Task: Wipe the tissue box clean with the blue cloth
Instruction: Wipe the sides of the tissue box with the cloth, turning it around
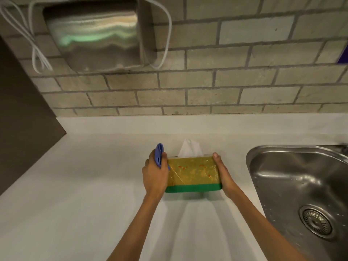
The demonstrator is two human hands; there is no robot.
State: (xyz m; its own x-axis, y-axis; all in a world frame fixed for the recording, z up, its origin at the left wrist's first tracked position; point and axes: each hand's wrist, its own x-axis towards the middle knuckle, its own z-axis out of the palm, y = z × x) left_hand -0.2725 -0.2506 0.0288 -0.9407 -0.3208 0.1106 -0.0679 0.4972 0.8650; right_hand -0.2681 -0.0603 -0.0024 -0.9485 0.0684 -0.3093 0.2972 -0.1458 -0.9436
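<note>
Tissue box [194, 173], yellow with a green base, red specks on its face and a white tissue [190, 148] poking out, stands on the white countertop [75, 185] toward its back edge, just left of the steel sink [301, 185]. Left hand [155, 171] presses its left end, fingers closed around the bunched blue cloth [159, 153]; right hand [223, 173] lies flat against the right end, fingers extended.
</note>
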